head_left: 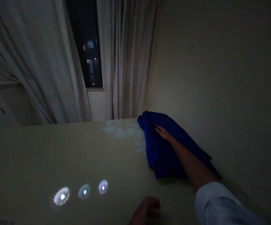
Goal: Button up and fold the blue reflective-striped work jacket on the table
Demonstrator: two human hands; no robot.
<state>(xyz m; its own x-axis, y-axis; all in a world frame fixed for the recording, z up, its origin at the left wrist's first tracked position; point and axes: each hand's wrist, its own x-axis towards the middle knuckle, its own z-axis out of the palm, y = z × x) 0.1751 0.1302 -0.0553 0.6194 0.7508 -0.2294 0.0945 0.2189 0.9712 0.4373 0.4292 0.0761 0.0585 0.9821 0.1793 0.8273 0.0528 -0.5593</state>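
A dark blue cloth (154, 156) lies bunched and folded in layers at the right side of the table, against the wall. My right hand (163, 133) rests on top of it, with fingers stretched toward its far left part and a small gap between them. What kind of cloth item it is, I cannot make out. At the bottom edge of the view is my left hand (147, 209), low over the near part of the table and apart from the cloth. Motion and dim light smear its fingers.
The glossy pale table (43, 156) has a light leaf pattern (123, 129) near its far edge and mirrors several lights. A plain wall (215, 78) borders the right side. Beyond the table hang long curtains (130, 62) beside a dark window (88, 47).
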